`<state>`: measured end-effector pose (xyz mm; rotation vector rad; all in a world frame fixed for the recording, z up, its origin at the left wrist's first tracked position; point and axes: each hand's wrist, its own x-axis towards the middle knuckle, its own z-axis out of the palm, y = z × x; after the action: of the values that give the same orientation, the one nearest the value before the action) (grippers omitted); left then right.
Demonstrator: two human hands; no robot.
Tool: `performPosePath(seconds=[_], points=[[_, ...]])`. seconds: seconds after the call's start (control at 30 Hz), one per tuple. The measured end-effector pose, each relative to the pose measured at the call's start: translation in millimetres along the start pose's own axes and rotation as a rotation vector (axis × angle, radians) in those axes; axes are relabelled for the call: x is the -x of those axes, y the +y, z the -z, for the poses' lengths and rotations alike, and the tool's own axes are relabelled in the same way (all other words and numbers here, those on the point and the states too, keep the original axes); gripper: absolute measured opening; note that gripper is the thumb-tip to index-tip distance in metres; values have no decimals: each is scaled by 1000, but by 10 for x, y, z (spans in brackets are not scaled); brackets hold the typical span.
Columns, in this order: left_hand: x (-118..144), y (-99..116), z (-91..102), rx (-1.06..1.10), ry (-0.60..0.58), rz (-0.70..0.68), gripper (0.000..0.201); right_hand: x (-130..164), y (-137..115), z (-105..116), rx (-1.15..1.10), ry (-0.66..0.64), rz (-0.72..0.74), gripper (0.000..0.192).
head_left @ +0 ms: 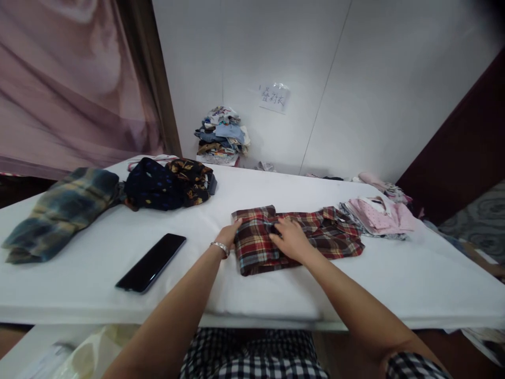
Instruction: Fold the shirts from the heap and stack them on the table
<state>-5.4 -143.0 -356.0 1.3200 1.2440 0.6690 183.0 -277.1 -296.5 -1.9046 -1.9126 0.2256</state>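
Shirt: red plaid shirt (294, 237) lies part-folded on the white table (276, 300)
Left hand (230, 233): my fingers curl on its left edge; probably pinching
Right hand (290, 239): flat, open, pressing the fold
Risk: fold may slip askew if I lift off; phone (152, 262) near

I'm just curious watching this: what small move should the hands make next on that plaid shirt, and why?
Probably fold the right part over: the left hand and right hand press the plaid shirt's folded left part, while the right part lies spread out.
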Motion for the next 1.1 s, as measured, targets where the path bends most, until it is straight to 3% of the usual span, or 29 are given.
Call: performPosePath(seconds=[0.07, 0.1, 0.27, 0.33, 0.53, 0.63, 0.77, 0.9, 1.0, 1.07, 1.1], points=[[-3, 18, -21, -35, 9, -21, 44, -135, -39, -3, -97, 185, 22, 49], [0, 26, -37, -52, 15, -35, 42, -198, -49, -63, -140, 217, 26, 56], [50, 78, -115, -143, 86, -106, 29, -369, -94, -587, -96, -83, -115, 69], [73, 148, -74, -152, 93, -110, 26, -389, -156, -677, -97, -132, -138, 68], [131, 436, 426, -284, 181, -205, 26, -343, -516, -730, -364, -44, -69, 67], [150, 387, 641, -403, 225, -167, 18, -286, -649, -843, -438, -123, -34, 69], [174, 280, 724, -272, 161, -42, 21, -274, -663, -787, -705, -170, -179, 70], [323, 520, 515, 55, 54, -83, 38, -225, -576, -483, -1064, -60, -210, 64], [518, 804, 156, 191, -200, -176, 52, -85, -400, -236, -1299, 33, -202, 65], [605, 890, -97, 154, -391, -244, 52, 60, -186, -105, -1379, 74, -263, 70], [620, 881, -204, 102, -426, -292, 50, 142, -58, -58, -1395, 95, -315, 72]])
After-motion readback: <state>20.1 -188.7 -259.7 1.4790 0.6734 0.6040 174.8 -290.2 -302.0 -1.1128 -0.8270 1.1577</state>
